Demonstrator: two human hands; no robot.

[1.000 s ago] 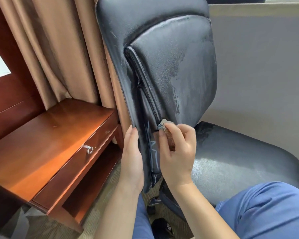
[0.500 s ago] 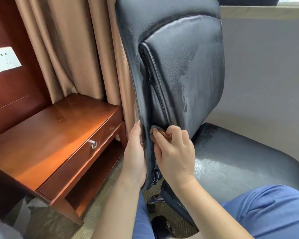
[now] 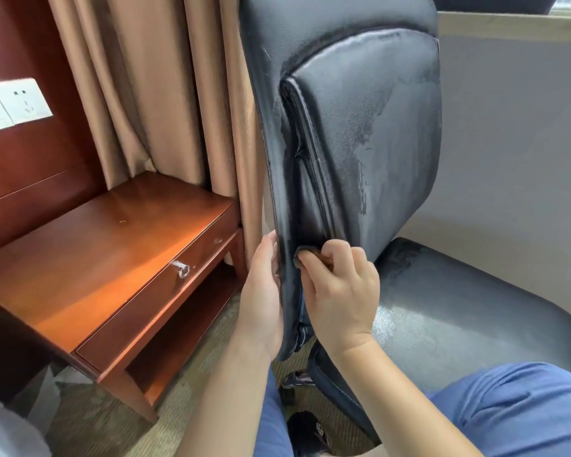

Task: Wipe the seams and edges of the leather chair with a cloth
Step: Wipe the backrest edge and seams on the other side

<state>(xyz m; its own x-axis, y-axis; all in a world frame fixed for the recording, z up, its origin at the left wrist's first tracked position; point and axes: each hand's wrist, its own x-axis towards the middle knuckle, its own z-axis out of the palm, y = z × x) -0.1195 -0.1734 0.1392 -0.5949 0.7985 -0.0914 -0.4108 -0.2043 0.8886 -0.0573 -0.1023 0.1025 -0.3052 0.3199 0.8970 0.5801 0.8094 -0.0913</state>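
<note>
The black leather chair point(image 3: 360, 127) stands upright on the floor, its backrest seen edge-on, with a raised padded panel, a stitched side seam and dull wiped streaks. A small brown cloth point(image 3: 314, 258), bunched tight, presses into that seam near the backrest's lower edge, just above the seat.

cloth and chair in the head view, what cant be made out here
- Cloth: mostly hidden inside the right hand; size and shape unreadable.
- Left hand: fingertips hidden behind the backrest edge.
- Backrest top: cut off by the upper frame edge.
- Seam below the cloth: covered by the right hand.
- Chair base: hidden by the seat and the person's legs.
</note>
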